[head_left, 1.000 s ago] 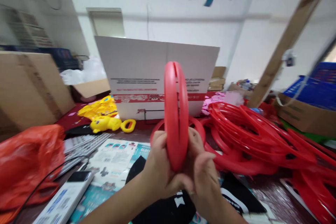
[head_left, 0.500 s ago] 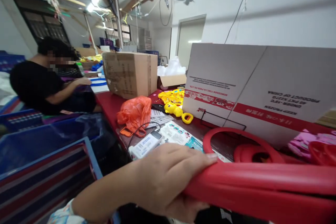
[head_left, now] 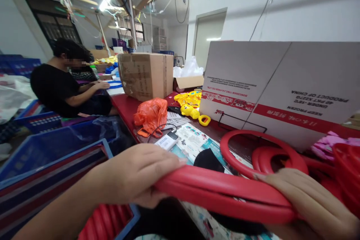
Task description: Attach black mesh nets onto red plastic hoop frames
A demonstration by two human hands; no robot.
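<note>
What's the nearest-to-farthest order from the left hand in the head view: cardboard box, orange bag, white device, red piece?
From the left hand:
1. Red piece: in its grip, extending right.
2. White device: just beyond, slightly right.
3. Orange bag: behind the device.
4. Cardboard box: farthest back, beyond the bag.

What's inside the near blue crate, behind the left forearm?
In the blue crate: red curved pieces side by side, plus striped lining along the wall. The left forearm covers part of the inside; the pieces hide the bottom.
</note>
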